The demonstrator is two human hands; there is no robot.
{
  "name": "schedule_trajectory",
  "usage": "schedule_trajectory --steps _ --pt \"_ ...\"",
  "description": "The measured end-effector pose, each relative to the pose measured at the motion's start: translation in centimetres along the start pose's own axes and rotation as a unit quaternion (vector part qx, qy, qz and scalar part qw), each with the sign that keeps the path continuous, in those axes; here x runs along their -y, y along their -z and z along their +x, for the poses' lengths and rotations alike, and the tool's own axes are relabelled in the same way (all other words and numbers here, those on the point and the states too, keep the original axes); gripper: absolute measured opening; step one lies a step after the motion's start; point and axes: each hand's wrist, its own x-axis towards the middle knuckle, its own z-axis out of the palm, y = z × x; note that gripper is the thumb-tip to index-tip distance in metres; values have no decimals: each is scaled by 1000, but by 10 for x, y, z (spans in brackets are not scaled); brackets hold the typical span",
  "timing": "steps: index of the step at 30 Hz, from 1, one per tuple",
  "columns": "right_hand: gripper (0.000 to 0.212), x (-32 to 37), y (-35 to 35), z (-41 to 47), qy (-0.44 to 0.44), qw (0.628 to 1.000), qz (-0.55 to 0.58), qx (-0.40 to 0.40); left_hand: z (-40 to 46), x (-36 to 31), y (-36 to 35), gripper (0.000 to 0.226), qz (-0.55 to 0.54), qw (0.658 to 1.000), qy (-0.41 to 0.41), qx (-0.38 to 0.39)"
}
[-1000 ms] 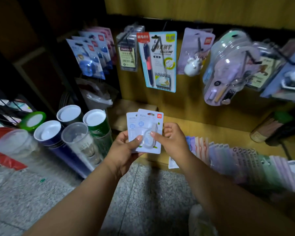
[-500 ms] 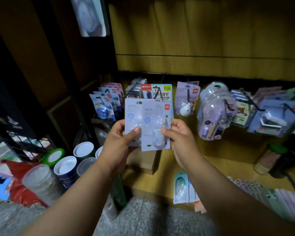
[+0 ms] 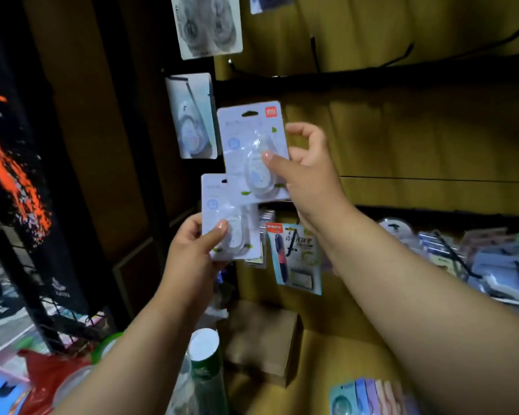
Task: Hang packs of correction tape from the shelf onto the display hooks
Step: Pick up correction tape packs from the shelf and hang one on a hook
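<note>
My right hand [image 3: 307,172] pinches a pale blue pack of correction tape [image 3: 246,139] and holds it up, its hang slot at the top. My left hand [image 3: 192,250] grips a second, similar pack [image 3: 219,202] lower down, partly behind the first. Just left of the raised pack, another correction tape pack [image 3: 192,115] hangs on a display hook. Above that hangs a larger twin pack [image 3: 207,25]. More packs [image 3: 369,393] lie in a row on the wooden shelf at the bottom right.
A pen blister card [image 3: 294,259] hangs below my right wrist. A cardboard box [image 3: 264,342] sits on the shelf [image 3: 336,354]. A white-lidded tube [image 3: 204,348] stands at the bottom centre. Hanging stationery [image 3: 477,256] crowds the right. A black wire rack [image 3: 57,319] stands at the left.
Both hands have risen and the view has tilted up. The two packs, held together before, are split: my right hand lifted one higher, my left hand keeps the other.
</note>
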Motion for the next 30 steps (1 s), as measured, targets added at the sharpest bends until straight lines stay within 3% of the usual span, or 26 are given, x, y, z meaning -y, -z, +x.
schedule_trajectory --steps 8,22,30 --pt "35 25 -28 53 92 994 -53 -22 24 -39 -7 15 -14 999 -37 -16" --pt "24 16 -40 69 74 986 -124 -78 20 -41 12 21 13 997 -27 -76" --pt "42 18 -29 75 29 976 -212 -48 26 -64 5 27 32 991 -97 -82"
